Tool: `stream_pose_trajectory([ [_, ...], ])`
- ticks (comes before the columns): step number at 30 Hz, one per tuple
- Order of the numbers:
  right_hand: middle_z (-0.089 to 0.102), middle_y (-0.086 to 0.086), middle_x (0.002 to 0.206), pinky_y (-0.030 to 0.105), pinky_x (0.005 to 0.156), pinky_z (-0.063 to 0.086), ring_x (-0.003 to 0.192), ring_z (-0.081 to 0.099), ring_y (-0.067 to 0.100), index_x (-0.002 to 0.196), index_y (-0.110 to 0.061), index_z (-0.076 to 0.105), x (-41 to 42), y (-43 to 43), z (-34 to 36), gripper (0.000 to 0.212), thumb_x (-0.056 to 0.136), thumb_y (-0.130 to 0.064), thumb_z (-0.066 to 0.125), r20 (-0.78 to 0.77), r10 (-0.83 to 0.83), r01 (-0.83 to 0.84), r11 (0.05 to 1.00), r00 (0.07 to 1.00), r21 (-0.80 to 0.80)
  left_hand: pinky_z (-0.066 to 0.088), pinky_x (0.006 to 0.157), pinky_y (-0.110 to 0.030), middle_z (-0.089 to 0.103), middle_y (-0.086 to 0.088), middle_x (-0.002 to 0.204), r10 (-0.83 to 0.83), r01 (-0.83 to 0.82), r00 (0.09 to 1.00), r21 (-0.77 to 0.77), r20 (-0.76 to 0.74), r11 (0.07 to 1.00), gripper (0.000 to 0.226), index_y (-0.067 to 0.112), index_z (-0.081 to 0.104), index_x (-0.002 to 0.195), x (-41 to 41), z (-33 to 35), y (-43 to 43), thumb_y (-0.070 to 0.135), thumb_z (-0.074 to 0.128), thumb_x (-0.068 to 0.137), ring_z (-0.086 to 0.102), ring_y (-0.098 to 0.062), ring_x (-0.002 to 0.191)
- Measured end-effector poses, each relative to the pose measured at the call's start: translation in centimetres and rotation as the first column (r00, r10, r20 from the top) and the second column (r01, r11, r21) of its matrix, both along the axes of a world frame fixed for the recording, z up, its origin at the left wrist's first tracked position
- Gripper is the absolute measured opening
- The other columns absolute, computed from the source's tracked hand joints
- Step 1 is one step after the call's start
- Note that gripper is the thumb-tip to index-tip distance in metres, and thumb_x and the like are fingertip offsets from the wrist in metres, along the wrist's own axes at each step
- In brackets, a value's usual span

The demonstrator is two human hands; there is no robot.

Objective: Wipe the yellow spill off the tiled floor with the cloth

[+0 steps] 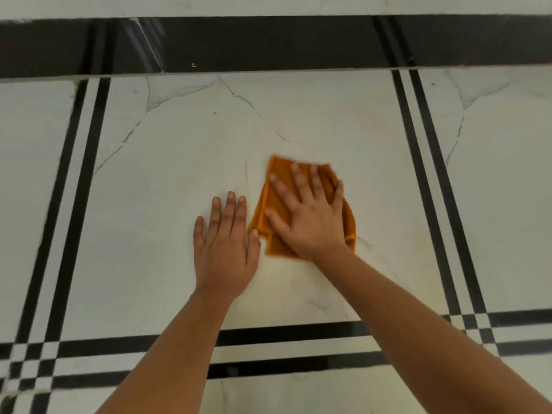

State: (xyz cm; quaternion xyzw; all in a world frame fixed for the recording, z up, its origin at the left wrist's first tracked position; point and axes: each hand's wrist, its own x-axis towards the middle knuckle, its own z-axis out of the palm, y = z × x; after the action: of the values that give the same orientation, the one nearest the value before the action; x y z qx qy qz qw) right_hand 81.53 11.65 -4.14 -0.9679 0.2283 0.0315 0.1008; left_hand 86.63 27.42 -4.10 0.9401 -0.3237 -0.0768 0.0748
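The tiled floor [167, 234] looks like polished white stone or ceramic with thin grey veins, smooth and a little glossy, and the black stripes [78, 204] set in it have the same smooth shine. The dark band [268, 46] at the far edge is very glossy and gives reflections. The orange cloth [282, 168] is soft, matt fabric with fine ribs.

Mid part of cloth [279, 168] hidden under right hand [310, 216]; only edges show beyond fingertips, on thumb side & by wrist, far edge smeared w/ blur. Floor [167, 204] under left hand [222, 249] covered. Both forearms cut off at bottom edge. Faint yellowish tint [283, 279] between the wrists, too weak to tell if spill. Tiny white mark [193, 65] on dark band [268, 46] well beyond fingertips: can't tell what.
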Motion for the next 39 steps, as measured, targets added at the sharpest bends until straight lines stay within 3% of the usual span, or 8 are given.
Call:
stream_pose_trajectory([
  [3, 0.005, -0.009, 0.158, 0.057, 0.112, -0.002, 0.146, -0.002, 0.021, 0.143, -0.053, 0.003, -6.9, -2.2, 0.0, 0.060, 0.087, -0.068, 0.018, -0.027, 0.114, -0.115, 0.992, 0.993, -0.043, 0.012, 0.112, -0.047, 0.023, -0.008, 0.153, -0.009, 0.009, 1.000, 0.008, -0.015, 1.000, 0.063, 0.013, 0.022, 0.147, -0.5, 0.0, -0.6, 0.043, 0.016, 0.091, 0.016, -0.025, 0.142],
  [8, 0.000, -0.008, 0.159, 0.057, 0.111, -0.008, 0.145, -0.006, 0.023, 0.144, -0.050, 0.003, -4.7, -6.5, 0.5, 0.059, 0.090, -0.066, 0.019, -0.039, -0.327, 0.328, 0.945, 0.944, 0.016, 0.017, 0.110, -0.050, 0.026, -0.009, 0.152, -0.067, 0.067, 0.998, 0.003, -0.011, 0.998, 0.063, 0.012, 0.025, 0.146, -1.3, 0.2, -3.2, 0.042, 0.017, 0.091, 0.021, -0.027, 0.141],
  [13, -0.008, -0.013, 0.157, 0.056, 0.113, -0.004, 0.144, -0.014, 0.016, 0.141, -0.054, -0.007, -13.9, -6.3, 0.6, 0.060, 0.087, -0.070, 0.011, -0.084, 0.028, -0.026, 1.000, 0.996, 0.015, 0.015, 0.111, -0.048, 0.024, -0.008, 0.153, -0.190, 0.190, 0.982, 0.003, -0.004, 0.982, 0.063, 0.014, 0.024, 0.146, -2.3, 0.2, -7.1, 0.044, 0.016, 0.091, 0.019, -0.026, 0.142],
  [17, 0.003, -0.010, 0.158, 0.054, 0.112, -0.007, 0.146, -0.004, 0.020, 0.143, -0.053, 0.002, -10.8, -12.1, 0.5, 0.058, 0.088, -0.067, 0.014, -0.036, -0.366, 0.365, 0.931, 0.930, -0.025, 0.010, 0.113, -0.046, 0.019, -0.006, 0.155, -0.265, 0.265, 0.964, 0.003, 0.003, 0.964, 0.066, 0.017, 0.019, 0.148, -3.3, 0.2, -11.1, 0.046, 0.010, 0.089, 0.013, -0.024, 0.143],
  [27, -0.001, -0.008, 0.159, 0.052, 0.112, -0.012, 0.145, -0.009, 0.022, 0.145, -0.050, -0.001, -19.0, -15.4, 0.4, 0.057, 0.092, -0.064, 0.016, -0.046, -0.572, 0.572, 0.820, 0.819, -0.005, -0.001, 0.112, -0.042, 0.009, -0.004, 0.157, -0.480, 0.481, 0.877, 0.020, -0.016, 0.877, 0.069, 0.020, 0.008, 0.148, -9.1, -0.2, -17.2, 0.049, 0.002, 0.086, 0.003, -0.022, 0.144],
  [32, -0.007, -0.011, 0.158, 0.049, 0.113, -0.014, 0.144, -0.017, 0.016, 0.144, -0.051, -0.006, -28.3, -10.0, 0.8, 0.060, 0.088, -0.069, 0.006, -0.099, -0.409, 0.407, 0.913, 0.907, -0.032, 0.001, 0.112, -0.043, 0.011, -0.004, 0.157, -0.558, 0.558, 0.830, 0.018, -0.013, 0.829, 0.067, 0.019, 0.012, 0.148, -12.2, -0.1, -19.3, 0.048, 0.007, 0.088, 0.007, -0.022, 0.144],
  [37, -0.007, -0.006, 0.159, 0.053, 0.111, -0.014, 0.144, -0.013, 0.022, 0.145, -0.048, -0.006, -24.9, -16.3, 0.3, 0.062, 0.088, -0.069, 0.008, -0.058, -0.764, 0.765, 0.644, 0.643, 0.004, 0.009, 0.113, -0.047, 0.016, -0.006, 0.156, -0.556, 0.556, 0.831, 0.001, -0.001, 0.831, 0.067, 0.018, 0.017, 0.148, -12.9, 0.1, -21.2, 0.048, 0.011, 0.089, 0.010, -0.024, 0.144],
  [39, -0.008, -0.006, 0.158, 0.056, 0.111, -0.012, 0.144, -0.013, 0.023, 0.145, -0.048, -0.007, -23.5, -15.3, 0.2, 0.061, 0.089, -0.068, 0.010, -0.034, -0.669, 0.670, 0.742, 0.742, 0.012, 0.008, 0.113, -0.047, 0.013, -0.006, 0.156, -0.538, 0.538, 0.843, -0.011, -0.002, 0.843, 0.066, 0.018, 0.014, 0.148, -12.6, 0.1, -22.3, 0.048, 0.014, 0.090, 0.008, -0.025, 0.144],
])
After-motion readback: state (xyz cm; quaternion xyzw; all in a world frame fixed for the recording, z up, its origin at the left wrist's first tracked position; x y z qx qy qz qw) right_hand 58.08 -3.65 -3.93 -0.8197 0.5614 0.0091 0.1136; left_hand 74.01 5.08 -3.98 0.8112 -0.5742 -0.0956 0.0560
